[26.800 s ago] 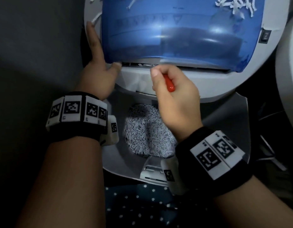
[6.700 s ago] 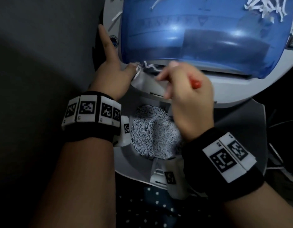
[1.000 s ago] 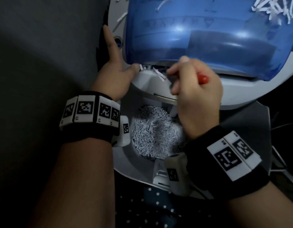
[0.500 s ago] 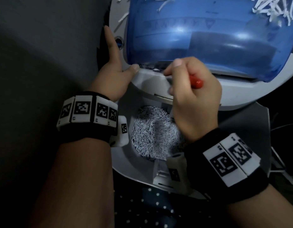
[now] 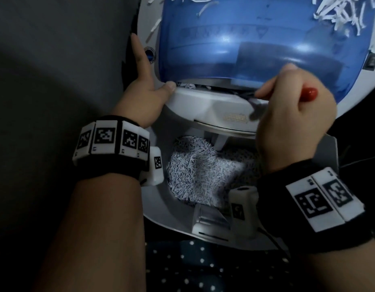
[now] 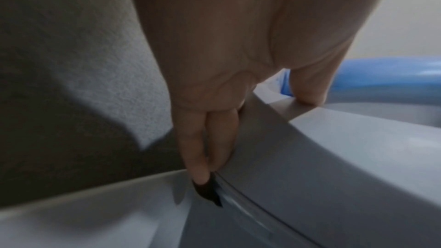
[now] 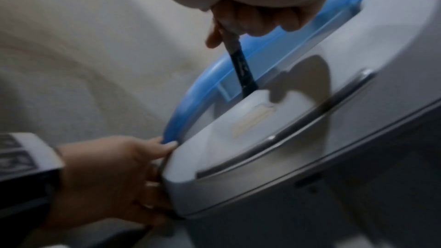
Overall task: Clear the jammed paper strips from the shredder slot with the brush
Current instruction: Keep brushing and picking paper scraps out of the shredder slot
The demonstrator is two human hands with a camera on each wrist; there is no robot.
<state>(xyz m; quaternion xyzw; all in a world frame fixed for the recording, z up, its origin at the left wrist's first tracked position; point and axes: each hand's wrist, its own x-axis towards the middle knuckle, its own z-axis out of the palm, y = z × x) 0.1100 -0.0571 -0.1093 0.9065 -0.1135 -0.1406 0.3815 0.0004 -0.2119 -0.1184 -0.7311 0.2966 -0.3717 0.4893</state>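
Note:
The shredder (image 5: 203, 106) has a white head under a blue see-through cover (image 5: 224, 39). Its slot (image 5: 216, 88) runs just under the cover's front edge. White jammed paper strips (image 5: 187, 86) bunch at the slot's left end. My right hand (image 5: 291, 114) grips the brush, whose red handle end (image 5: 308, 94) sticks out to the right. The dark brush tip (image 7: 241, 67) pokes into the slot right of its middle. My left hand (image 5: 144, 91) braces the head's left side, thumb on the front ledge. In the left wrist view its fingers (image 6: 198, 154) lie straight along the side.
An open bin (image 5: 178, 220) below the head holds a heap of shredded paper (image 5: 199, 171). Loose strips (image 5: 340, 11) lie on the cover's far right. A rocker switch (image 5: 372, 62) sits at the head's right edge. A dark wall (image 5: 56, 81) is close on the left.
My right hand has slid the brush to the right along the slot, from near the left end to right of the middle. The left hand has stayed in place.

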